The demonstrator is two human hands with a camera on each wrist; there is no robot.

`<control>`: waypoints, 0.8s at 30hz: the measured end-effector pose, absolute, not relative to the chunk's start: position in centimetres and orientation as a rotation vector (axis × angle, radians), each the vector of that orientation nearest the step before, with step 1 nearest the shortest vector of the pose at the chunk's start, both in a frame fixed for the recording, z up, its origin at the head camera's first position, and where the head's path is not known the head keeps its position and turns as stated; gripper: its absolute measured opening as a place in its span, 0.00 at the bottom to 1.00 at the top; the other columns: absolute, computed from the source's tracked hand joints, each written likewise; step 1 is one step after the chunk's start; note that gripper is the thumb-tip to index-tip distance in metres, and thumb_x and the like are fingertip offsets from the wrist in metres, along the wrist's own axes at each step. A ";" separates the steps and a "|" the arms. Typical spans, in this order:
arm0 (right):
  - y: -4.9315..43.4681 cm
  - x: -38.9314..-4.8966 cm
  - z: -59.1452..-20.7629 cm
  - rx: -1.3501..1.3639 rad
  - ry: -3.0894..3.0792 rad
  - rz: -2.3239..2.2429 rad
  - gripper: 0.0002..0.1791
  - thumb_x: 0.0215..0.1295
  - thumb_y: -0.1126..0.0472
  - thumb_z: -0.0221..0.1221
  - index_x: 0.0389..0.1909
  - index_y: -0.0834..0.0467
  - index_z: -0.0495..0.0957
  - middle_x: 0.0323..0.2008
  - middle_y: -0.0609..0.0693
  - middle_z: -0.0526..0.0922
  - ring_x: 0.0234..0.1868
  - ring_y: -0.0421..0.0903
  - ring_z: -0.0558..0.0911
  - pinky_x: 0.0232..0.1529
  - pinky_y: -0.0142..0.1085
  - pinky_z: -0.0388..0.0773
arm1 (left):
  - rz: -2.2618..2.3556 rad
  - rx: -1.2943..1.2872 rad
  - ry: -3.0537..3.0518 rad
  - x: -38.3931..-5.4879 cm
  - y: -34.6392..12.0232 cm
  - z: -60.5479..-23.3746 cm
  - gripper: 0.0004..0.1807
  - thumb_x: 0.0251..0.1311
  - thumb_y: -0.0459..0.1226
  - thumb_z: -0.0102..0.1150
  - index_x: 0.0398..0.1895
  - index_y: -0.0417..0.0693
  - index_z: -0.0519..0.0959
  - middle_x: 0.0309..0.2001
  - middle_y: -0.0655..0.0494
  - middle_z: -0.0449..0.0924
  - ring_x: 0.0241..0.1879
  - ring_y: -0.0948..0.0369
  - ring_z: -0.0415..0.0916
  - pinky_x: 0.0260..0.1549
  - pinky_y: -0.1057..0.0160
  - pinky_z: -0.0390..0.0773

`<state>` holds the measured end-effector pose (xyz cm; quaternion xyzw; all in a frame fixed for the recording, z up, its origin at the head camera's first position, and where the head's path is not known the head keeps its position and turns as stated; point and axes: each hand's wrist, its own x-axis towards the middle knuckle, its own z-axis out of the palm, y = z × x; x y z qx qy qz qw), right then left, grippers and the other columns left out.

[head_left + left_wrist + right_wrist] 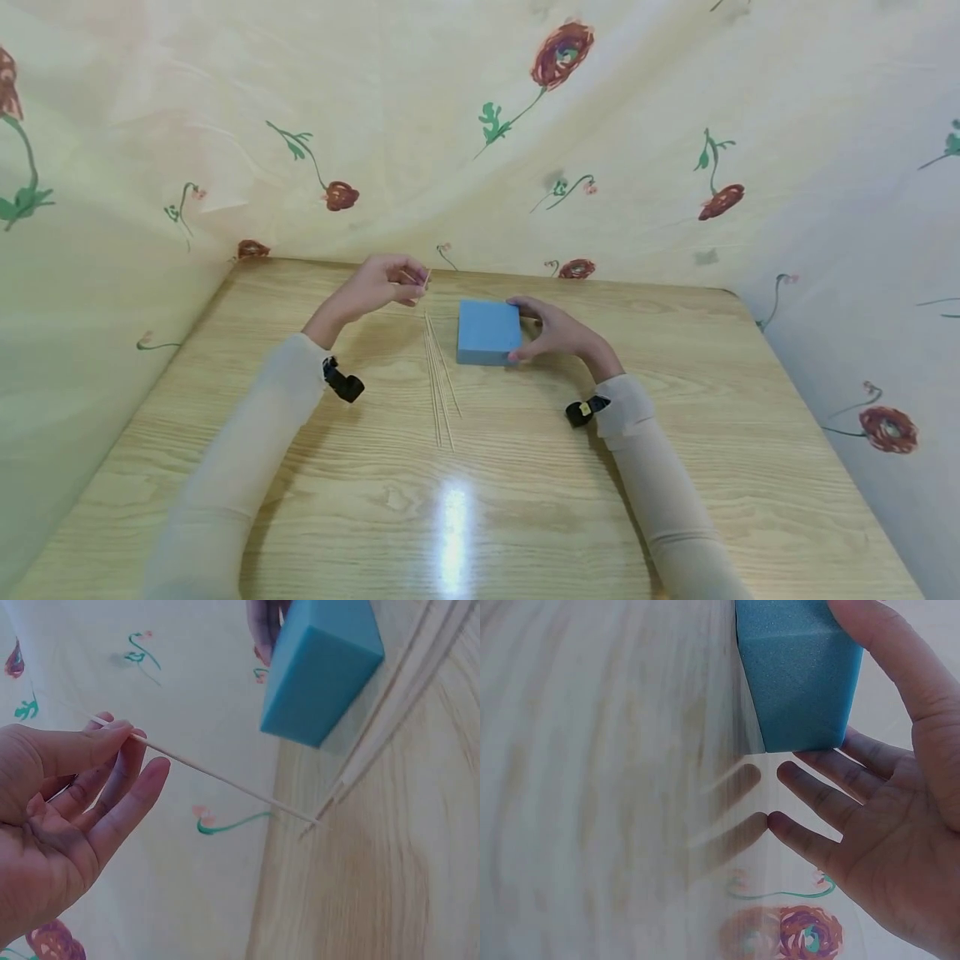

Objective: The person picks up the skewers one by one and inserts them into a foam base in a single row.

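Note:
My left hand point(384, 283) is raised over the table's far part, pinching a thin wooden skewer point(217, 776) between thumb and fingertips. In the left wrist view the skewer slants down to the right from the fingers. A blue foam block point(489, 327) rests on the table to the right of that hand. My right hand point(561, 330) holds this block from its right side, with the thumb on the near corner and fingers at the far one. Two of its lower fingers point(810, 836) stay spread below the block in the right wrist view.
Several loose skewers point(437, 379) lie in a narrow fan on the wooden table point(360, 492), left of the block. A flower-printed cloth point(420, 150) hangs behind the table's far edge and along both sides. Each wrist carries a small black camera point(345, 386).

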<state>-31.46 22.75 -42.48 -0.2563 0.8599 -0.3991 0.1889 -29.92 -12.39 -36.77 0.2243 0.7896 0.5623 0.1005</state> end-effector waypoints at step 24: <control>22.5 -30.8 -42.5 -0.715 2.416 -1.134 0.57 0.52 0.57 0.78 0.80 0.56 0.55 0.78 0.59 0.59 0.78 0.64 0.60 0.78 0.61 0.56 | 2.038 0.702 2.145 -31.2 -7.0 -35.7 0.11 0.67 0.27 0.62 0.51 0.34 0.81 0.48 0.42 0.82 0.40 0.60 0.84 0.47 0.58 0.88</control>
